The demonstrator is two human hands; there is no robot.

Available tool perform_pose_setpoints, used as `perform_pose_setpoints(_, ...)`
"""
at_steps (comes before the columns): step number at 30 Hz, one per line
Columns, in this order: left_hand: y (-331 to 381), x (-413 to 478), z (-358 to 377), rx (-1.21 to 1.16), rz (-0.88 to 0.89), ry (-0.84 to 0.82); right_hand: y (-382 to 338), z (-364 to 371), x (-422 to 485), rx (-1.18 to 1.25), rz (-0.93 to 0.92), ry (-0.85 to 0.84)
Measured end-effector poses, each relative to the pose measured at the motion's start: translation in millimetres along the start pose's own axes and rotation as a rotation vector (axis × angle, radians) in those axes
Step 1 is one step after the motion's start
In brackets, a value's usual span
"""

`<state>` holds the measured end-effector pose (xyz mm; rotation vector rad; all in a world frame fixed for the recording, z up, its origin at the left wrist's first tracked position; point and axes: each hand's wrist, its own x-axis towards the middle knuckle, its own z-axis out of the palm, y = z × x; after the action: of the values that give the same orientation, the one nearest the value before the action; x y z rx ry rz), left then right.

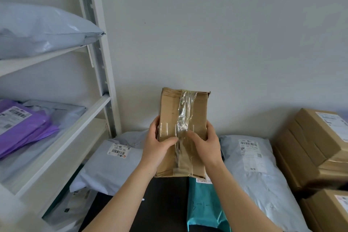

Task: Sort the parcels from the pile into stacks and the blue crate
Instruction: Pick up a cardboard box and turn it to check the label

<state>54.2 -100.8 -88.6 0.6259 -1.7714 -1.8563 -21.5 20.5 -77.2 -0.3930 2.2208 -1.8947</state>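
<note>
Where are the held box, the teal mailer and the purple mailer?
held box [185, 109], head view, tape on upper face.
teal mailer [205, 207], head view, its middle.
purple mailer [37, 130], head view, plastic beside label.

The cardboard box [183, 133] is matt brown, creased, with a glossy strip of clear tape [185, 117] (wrinkled near the top). The grey mailers [252, 171] and teal mailer [204, 207] are smooth, shiny plastic; the shelf [105, 73] is painted white.

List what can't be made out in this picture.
- Blue crate: outside the head view.
- Box back: turned away; left hand and right hand cover its lower front.
- Teal bag label: mostly behind the box.
- Right grey bag label print: too small.
- Cartons: cut by right edge, partly blurred.
</note>
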Motion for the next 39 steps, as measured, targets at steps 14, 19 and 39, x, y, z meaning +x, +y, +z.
perform_pose_setpoints(14,13.8,-16.3,36.7,-0.049,0.018,0.007,-28.5,-47.0,-34.0,0.027,-0.040,0.063)
perform_pose_setpoints(19,22.8,-29.9,62.0,-0.136,-0.055,0.000,-41.5,-86.4,-46.0,-0.006,-0.064,0.122)
perform_pose_setpoints(39,52.8,-141.2,268.4,0.062,0.048,-0.106,-55.8,-317.9,-106.0,-0.391,-0.054,0.389)
